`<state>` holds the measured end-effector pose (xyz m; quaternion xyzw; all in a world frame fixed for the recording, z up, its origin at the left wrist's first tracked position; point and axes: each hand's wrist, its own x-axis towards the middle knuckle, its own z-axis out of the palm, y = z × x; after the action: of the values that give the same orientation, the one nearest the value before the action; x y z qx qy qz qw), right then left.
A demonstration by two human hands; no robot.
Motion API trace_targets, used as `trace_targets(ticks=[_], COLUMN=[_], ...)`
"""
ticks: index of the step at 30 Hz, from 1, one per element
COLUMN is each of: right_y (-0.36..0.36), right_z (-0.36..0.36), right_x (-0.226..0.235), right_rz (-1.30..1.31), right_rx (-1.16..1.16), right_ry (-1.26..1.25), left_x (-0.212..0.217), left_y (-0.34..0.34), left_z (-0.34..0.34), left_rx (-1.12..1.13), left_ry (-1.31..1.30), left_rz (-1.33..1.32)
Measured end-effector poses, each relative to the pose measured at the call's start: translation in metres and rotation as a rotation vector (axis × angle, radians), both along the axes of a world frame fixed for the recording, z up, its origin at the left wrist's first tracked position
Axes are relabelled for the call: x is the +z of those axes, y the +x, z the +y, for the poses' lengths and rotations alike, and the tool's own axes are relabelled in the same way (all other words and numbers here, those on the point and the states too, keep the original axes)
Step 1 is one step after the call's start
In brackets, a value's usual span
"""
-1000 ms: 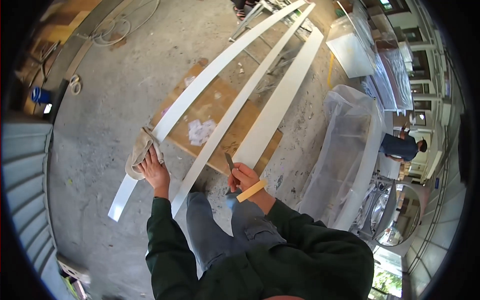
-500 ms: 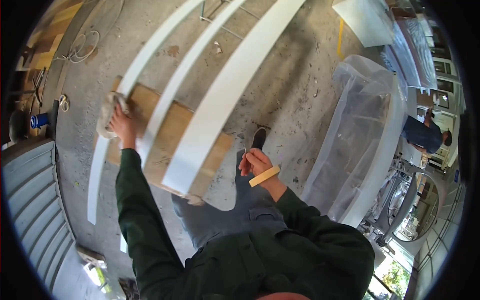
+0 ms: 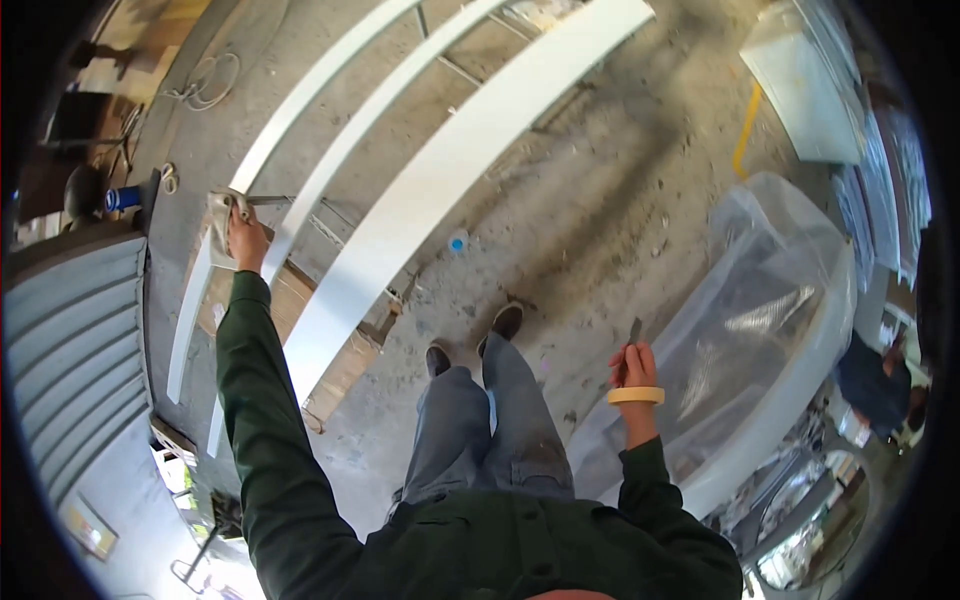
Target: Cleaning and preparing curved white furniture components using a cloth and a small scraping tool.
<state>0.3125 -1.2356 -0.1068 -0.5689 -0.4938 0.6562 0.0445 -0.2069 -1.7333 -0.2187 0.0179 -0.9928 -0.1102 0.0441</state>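
Note:
My left hand (image 3: 247, 243) is closed on a beige rag (image 3: 221, 206) and presses it onto the leftmost long white strip (image 3: 305, 112). Beside that strip lie a second narrow white strip (image 3: 350, 157) and a wider white board (image 3: 450, 175), all raised on a support. My right hand (image 3: 632, 364) hangs to the right, away from the boards. Its fingers pinch a small dark flat piece (image 3: 635, 329), perhaps a blade or scraper; its kind is unclear. A roll of yellow masking tape (image 3: 636, 396) circles my right wrist.
Cardboard (image 3: 345, 385) lies under the boards' near ends. A large plastic-wrapped piece (image 3: 700, 330) stands to the right, with a person (image 3: 868, 385) beyond it. On the floor are a blue-and-white round thing (image 3: 458, 243) and a coiled cord (image 3: 208, 85). A ribbed grey panel (image 3: 75, 320) stands left.
My right hand has moved right, away from my legs, with the small dark piece. My left hand stays with the rag on the left strip. The view has shifted, and both shoes now show.

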Motion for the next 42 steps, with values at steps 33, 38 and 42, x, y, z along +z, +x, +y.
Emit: trace_targets(ticks=[33,38,42], right_y=[-0.768,-0.802,-0.809], right_z=[0.311,0.349,0.35], right_x=[-0.082,-0.093,-0.102], right_rz=[0.325,0.08,-0.032], right_rx=[0.701,0.762,0.879], right_ry=[1.121,1.138,1.041], left_x=[0.035,0.037,0.045], left_y=[-0.108,-0.11,-0.102], left_z=[0.263,0.261,0.252], left_rx=[-0.037,0.01,0.037], left_ry=[-0.189,-0.248,-0.237], left_rz=[0.139,0.112,0.098])
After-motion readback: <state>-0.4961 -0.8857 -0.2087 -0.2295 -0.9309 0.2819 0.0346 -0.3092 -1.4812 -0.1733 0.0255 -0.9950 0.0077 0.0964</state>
